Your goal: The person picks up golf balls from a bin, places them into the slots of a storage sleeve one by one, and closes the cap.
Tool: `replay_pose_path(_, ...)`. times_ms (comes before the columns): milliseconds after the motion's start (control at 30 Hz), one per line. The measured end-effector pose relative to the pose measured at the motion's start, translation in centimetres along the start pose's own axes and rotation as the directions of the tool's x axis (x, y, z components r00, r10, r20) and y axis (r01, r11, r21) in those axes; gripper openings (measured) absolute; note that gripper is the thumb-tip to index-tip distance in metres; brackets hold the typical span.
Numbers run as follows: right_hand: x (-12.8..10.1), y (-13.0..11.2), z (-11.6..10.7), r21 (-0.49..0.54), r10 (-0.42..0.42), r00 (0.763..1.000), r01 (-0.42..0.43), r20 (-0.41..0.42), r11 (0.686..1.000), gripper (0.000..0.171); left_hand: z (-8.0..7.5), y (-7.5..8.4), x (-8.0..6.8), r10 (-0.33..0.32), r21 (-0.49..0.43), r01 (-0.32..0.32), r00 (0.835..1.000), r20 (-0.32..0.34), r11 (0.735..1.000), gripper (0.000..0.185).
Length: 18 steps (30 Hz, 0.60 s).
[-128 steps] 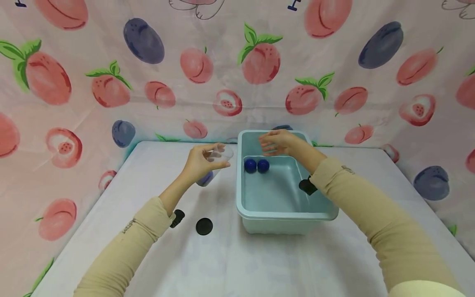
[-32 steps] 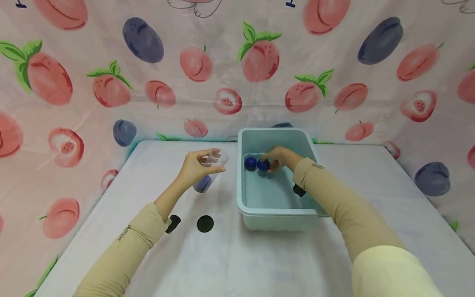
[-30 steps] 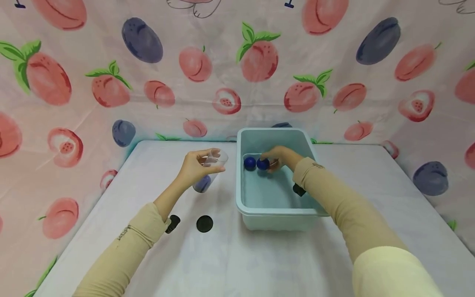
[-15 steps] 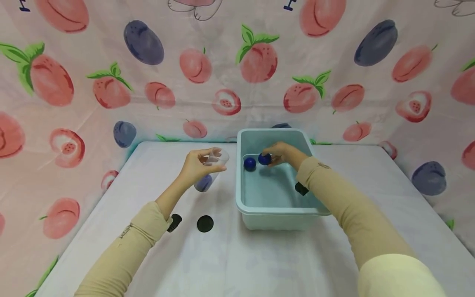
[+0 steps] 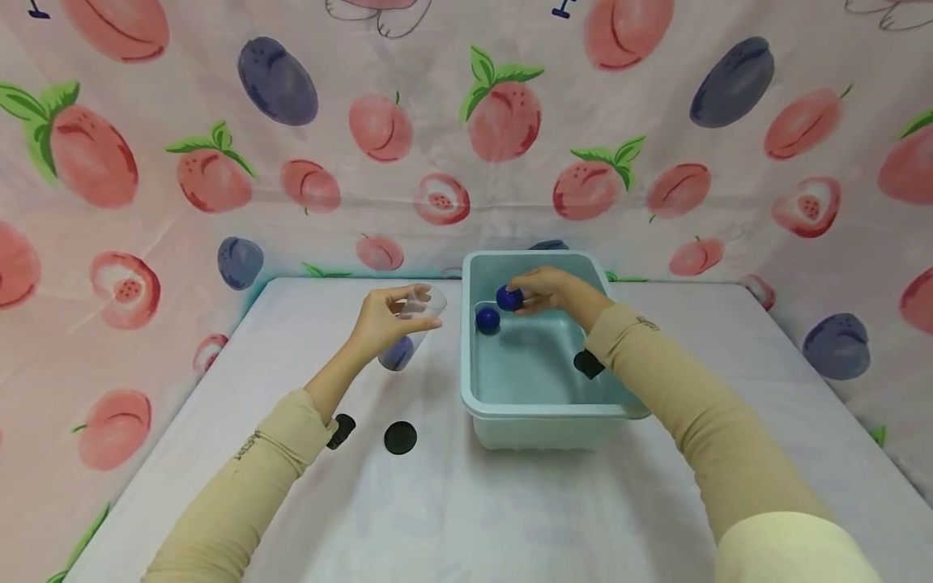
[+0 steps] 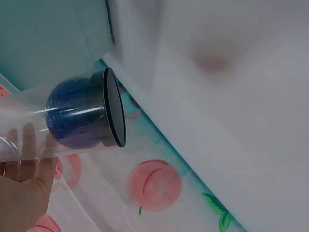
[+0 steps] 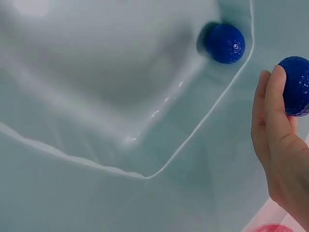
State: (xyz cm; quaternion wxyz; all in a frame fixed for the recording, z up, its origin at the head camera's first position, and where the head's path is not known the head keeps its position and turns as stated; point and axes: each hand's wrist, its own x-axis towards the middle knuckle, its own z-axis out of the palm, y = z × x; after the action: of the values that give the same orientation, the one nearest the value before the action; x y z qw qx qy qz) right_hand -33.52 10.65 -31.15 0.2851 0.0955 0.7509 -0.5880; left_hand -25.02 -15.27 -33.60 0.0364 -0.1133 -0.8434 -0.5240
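Blue ball, pinched by right hand fingertips at frame centre above the tub, could slip back in; left hand grips a narrow clear cup, easily missed.

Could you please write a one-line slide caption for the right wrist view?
Right hand holds a blue ball above a pale tub; a second ball sits in its corner.

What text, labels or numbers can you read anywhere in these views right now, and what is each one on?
Left sleeve: small dark print near the cuff, too small to read.
Right sleeve: small dark print near the cuff, too small to read.
Backdrop cloth: dark blue marks cut off at the top edge, not readable.
Blue ball in the right hand, clear tube, tub: no text visible.
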Motion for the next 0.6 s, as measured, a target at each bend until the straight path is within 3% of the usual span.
replay_pose_path(333,-0.6,-0.2,0.0,-0.052,-0.009,1.0,0.01,0.023,0.999,0.061,0.0,-0.5,0.4,0.017,0.0,-0.017,1.0,0.0,1.0,0.049)
replay_pose_path(600,-1.3,-1.1,-0.3,0.068,-0.05,0.997,0.046,0.056,0.997,0.06,-0.5,-0.1,1.1,0.004,0.036,-0.003,1.0,-0.022,0.999,0.05)
